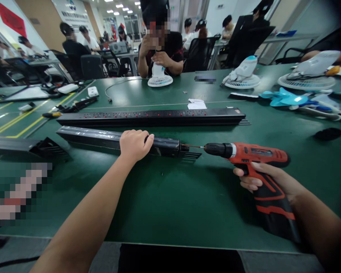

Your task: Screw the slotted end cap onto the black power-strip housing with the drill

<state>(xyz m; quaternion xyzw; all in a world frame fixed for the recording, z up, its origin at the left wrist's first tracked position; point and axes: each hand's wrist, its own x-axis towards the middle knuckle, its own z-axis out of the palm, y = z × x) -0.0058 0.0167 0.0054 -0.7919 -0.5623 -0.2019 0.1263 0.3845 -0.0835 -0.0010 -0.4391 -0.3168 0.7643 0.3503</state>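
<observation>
My left hand (135, 145) is wrapped over a long black metal housing (99, 139) that lies on the green table. My right hand (261, 176) grips a red and black cordless drill (255, 151) by its handle. From the drill's chuck a thin bit (194, 146) points left to the housing's right end, where slender prongs stick out. Whether the tip touches a screw there is too small to tell. Just behind lies a second long black bar, a power strip (147, 116) with a row of red dots along its top.
Another black housing (14, 146) lies at left, near a yellow-handled screwdriver (51, 114). Across the table (176, 212), a person (161, 45) handles a white fan (159, 77). More fan parts (243, 76) and blue fan blades (285, 98) lie at right. White paper (197, 104) sits behind the power strip.
</observation>
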